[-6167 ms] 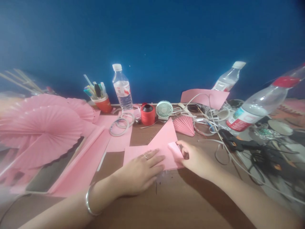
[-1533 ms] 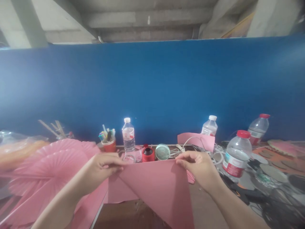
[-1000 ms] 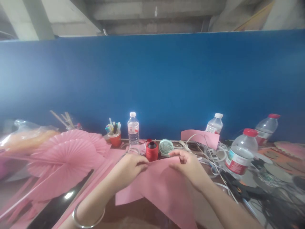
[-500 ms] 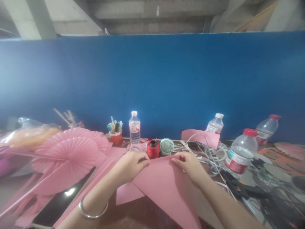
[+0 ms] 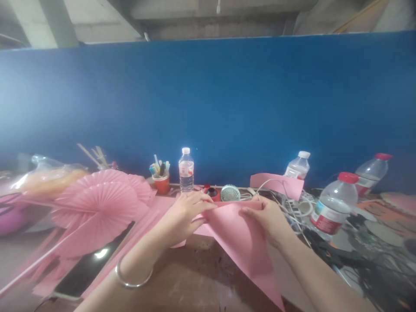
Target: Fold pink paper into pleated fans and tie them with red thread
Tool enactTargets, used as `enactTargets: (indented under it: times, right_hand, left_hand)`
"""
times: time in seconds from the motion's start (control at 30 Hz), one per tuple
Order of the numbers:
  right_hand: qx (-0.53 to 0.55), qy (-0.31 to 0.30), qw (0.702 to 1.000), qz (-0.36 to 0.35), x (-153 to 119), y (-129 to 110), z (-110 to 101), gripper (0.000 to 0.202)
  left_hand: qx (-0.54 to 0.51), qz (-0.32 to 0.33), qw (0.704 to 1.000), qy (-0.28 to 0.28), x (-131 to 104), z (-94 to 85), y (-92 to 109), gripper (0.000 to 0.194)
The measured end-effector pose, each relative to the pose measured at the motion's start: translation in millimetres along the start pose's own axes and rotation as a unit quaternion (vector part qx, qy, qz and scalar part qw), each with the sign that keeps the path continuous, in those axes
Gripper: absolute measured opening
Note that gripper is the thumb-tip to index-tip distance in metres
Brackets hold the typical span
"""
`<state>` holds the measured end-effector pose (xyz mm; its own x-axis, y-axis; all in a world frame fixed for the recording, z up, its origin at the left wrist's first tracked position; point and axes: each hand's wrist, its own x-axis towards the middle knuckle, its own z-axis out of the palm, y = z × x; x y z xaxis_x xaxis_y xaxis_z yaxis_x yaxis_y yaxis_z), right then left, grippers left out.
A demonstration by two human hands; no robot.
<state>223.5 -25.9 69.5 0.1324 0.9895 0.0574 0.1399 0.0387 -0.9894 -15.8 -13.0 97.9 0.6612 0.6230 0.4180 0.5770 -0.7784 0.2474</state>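
A sheet of pink paper (image 5: 242, 234) is stretched between my two hands above the table, one corner hanging toward me. My left hand (image 5: 186, 212), with a silver bangle on its wrist, has its fingers and thumb closed about the sheet's left corner. At the upper right edge my right hand (image 5: 268, 219) pinches the sheet, thumb on the near face. Behind the sheet sit a red thread spool (image 5: 212, 194) and a small pale green fan (image 5: 230, 193), both partly covered. More pink paper shows under my left hand.
Pink pleated paper fans (image 5: 100, 203) and a dark phone (image 5: 94, 264) lie at the left. A water bottle (image 5: 186, 171) and a red pen cup (image 5: 161, 183) stand at the back. Larger bottles (image 5: 336, 208) and tangled cables (image 5: 294, 210) crowd the right, before a blue partition (image 5: 208, 104).
My left hand has shifted slightly right and up along the sheet, its fingers more stretched. The sheet has swung right, uncovering more tabletop. The view has tilted a little.
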Motion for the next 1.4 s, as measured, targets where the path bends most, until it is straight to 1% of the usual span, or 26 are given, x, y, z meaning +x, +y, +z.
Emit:
enactTargets:
  times: [0.1, 0.17, 0.2, 0.27, 0.3, 0.33, 0.4, 0.43, 0.5, 0.57, 0.6, 0.63, 0.67, 0.7, 0.73, 0.77, 0.8, 0.83, 0.87, 0.93, 1.0, 1.07, 1.13, 1.23, 1.3, 1.4]
  right_hand:
    - [0.019, 0.011, 1.0, -0.017, 1.7, 3.2, -1.6, 0.031]
    - [0.063, -0.005, 0.998, -0.021, 3.9, 5.4, -4.0, 0.032]
    - [0.095, -0.016, 0.995, -0.014, 4.9, 6.2, -5.1, 0.032]
    - [0.15, -0.018, 0.989, 0.005, 6.3, 7.1, -7.0, 0.031]
    - [0.162, -0.011, 0.987, 0.012, 6.8, 7.3, -7.7, 0.031]
    - [0.166, 0.001, 0.986, 0.013, 7.1, 7.5, -8.5, 0.031]
    - [0.15, 0.022, 0.988, 0.006, 8.1, 8.1, -10.5, 0.032]
    - [0.136, 0.029, 0.99, 0.001, 8.9, 8.7, -11.8, 0.032]
    - [0.089, 0.048, 0.995, -0.011, 11.5, 10.5, -15.0, 0.034]
    - [-0.003, 0.077, 0.996, -0.045, 14.8, 13.0, -17.9, 0.034]
    - [-0.068, 0.096, 0.99, -0.078, 15.9, 14.4, -18.5, 0.032]
    - [-0.139, 0.116, 0.976, -0.124, 15.9, 15.5, -18.3, 0.029]
    - [-0.21, 0.129, 0.952, -0.182, 14.6, 16.1, -16.8, 0.026]
    - [-0.273, 0.13, 0.921, -0.244, 11.6, 16.1, -14.0, 0.023]
    - [-0.321, 0.116, 0.889, -0.304, 7.0, 15.3, -9.7, 0.023]
    - [-0.352, 0.089, 0.861, -0.356, 0.9, 13.6, -4.3, 0.025]
    - [-0.369, 0.042, 0.843, -0.388, -6.0, 11.0, 2.0, 0.026]
    - [-0.374, -0.004, 0.836, -0.401, -13.3, 7.9, 8.7, 0.027]
    - [-0.364, -0.03, 0.844, -0.394, -20.2, 4.6, 15.3, 0.027]
    - [-0.316, -0.059, 0.881, -0.347, -30.7, -1.6, 26.4, 0.022]
    - [-0.266, -0.07, 0.918, -0.285, -35.5, -5.3, 33.3, 0.015]
    - [-0.236, -0.072, 0.941, -0.232, -35.7, -6.1, 36.1, 0.013]
    - [-0.224, -0.069, 0.953, -0.193, -33.6, -5.0, 36.4, 0.013]
    - [-0.231, -0.065, 0.959, -0.153, -29.2, -3.3, 33.9, 0.012]
    - [-0.243, -0.065, 0.96, -0.122, -25.5, -3.6, 30.3, 0.011]
    - [-0.246, -0.079, 0.962, -0.088, -19.1, -6.1, 22.0, 0.01]
  left_hand:
    - [-0.041, 0.016, 0.999, -0.027, -1.4, -1.3, 1.5, 0.02]
    - [-0.062, 0.016, 0.997, -0.039, -2.7, -6.2, -1.1, 0.012]
    - [-0.079, 0.012, 0.996, -0.044, -3.3, -8.3, -3.0, 0.014]
    - [-0.129, -0.016, 0.989, -0.066, -4.0, -9.5, -7.5, 0.027]
    - [-0.163, -0.046, 0.983, -0.074, -3.9, -8.1, -9.7, 0.031]
    - [-0.198, -0.084, 0.974, -0.072, -3.7, -5.5, -11.9, 0.028]
    - [-0.251, -0.163, 0.954, -0.031, -2.5, 2.5, -16.7, 0.013]
    - [-0.264, -0.197, 0.944, 0.002, -1.7, 7.0, -19.6, 0.018]
    - [-0.268, -0.244, 0.93, 0.055, -0.1, 14.7, -26.3, 0.033]
    - [-0.265, -0.286, 0.917, 0.087, 1.0, 19.4, -32.3, 0.031]
    - [-0.267, -0.305, 0.909, 0.099, 1.3, 20.5, -34.1, 0.028]
    - [-0.272, -0.319, 0.901, 0.111, 1.5, 21.0, -34.4, 0.027]
    - [-0.279, -0.329, 0.894, 0.12, 1.7, 21.1, -33.2, 0.027]
    - [-0.284, -0.336, 0.889, 0.125, 1.9, 21.1, -30.3, 0.029]
    - [-0.286, -0.339, 0.888, 0.123, 2.1, 21.2, -26.1, 0.029]
    - [-0.283, -0.337, 0.89, 0.116, 2.5, 21.6, -20.7, 0.028]
    - [-0.274, -0.335, 0.895, 0.104, 2.9, 22.3, -14.5, 0.026]
    - [-0.264, -0.331, 0.901, 0.09, 3.3, 23.5, -8.0, 0.024]
    - [-0.258, -0.325, 0.907, 0.077, 3.6, 25.1, -1.5, 0.023]
    - [-0.262, -0.307, 0.913, 0.054, 4.2, 29.3, 10.5, 0.021]
    - [-0.276, -0.295, 0.914, 0.037, 4.2, 34.0, 20.5, 0.02]
    - [-0.28, -0.293, 0.914, 0.031, 3.9, 38.6, 27.9, 0.017]
    - [-0.281, -0.289, 0.914, 0.035, 3.3, 42.1, 32.8, 0.013]
    - [-0.286, -0.268, 0.919, 0.043, 2.7, 43.6, 33.7, 0.009]
    - [-0.283, -0.265, 0.92, 0.053, 2.6, 41.1, 29.0, 0.008]
    - [-0.272, -0.273, 0.919, 0.08, 3.3, 31.6, 15.9, 0.008]
